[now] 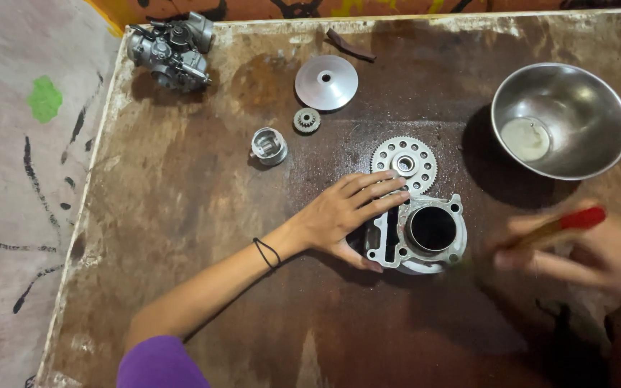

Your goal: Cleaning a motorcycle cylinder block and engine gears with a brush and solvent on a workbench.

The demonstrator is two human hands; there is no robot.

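My left hand (346,215) lies flat against the left side of a metal engine cylinder block (420,233) and steadies it on the brown table (203,215). My right hand (598,251), blurred by motion, grips a brush with a red handle (562,224) just right of the cylinder. A toothed sprocket disc (405,164) lies right behind the cylinder, next to my left fingertips.
A steel bowl (576,97) with a little pale liquid stands at the back right. A piston (268,146), a small gear (307,120), a round metal pulley plate (326,82) and a carburettor (170,50) lie at the back left. The table's left edge borders a painted floor.
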